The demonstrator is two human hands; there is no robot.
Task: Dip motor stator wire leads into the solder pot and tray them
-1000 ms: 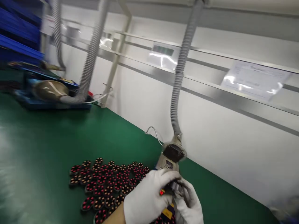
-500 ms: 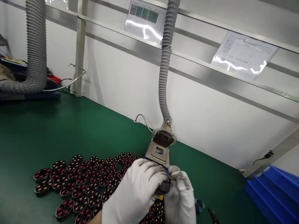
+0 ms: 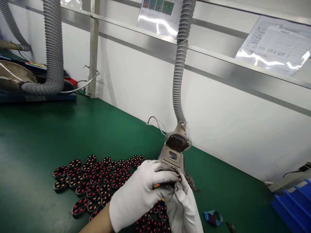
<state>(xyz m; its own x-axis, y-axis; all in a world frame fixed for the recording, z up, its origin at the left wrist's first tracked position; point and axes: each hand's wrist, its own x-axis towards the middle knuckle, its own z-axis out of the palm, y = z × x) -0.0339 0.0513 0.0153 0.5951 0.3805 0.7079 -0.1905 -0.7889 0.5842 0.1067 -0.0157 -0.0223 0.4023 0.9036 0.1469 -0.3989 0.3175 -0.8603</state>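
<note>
Both my hands wear white gloves and meet in front of a metal box. My left hand (image 3: 141, 191) is closed around a small round black part (image 3: 180, 178), mostly hidden by the fingers. Only its edge with pale spots shows. My right hand (image 3: 186, 204) pinches at the right side of the same part. On the green table, to the left of and below the hands, lie many round black parts (image 3: 82, 187) with red or tan segments in a ring. A bit of yellow and red shows under my left fingers; what it is I cannot make out.
Behind the hands stands the metal box (image 3: 170, 157), a round hood (image 3: 178, 142) and grey ribbed hose (image 3: 179, 74) above it. To the right lie a blue strap (image 3: 213, 217), a dark-tipped tool (image 3: 231, 227) and blue bins (image 3: 293, 204). A second hose (image 3: 53, 48) hangs at left.
The camera view has shifted, so the scene sits further right and slightly higher. My fingers have turned the round part and now cover more of it; the blue wire on it no longer shows.
</note>
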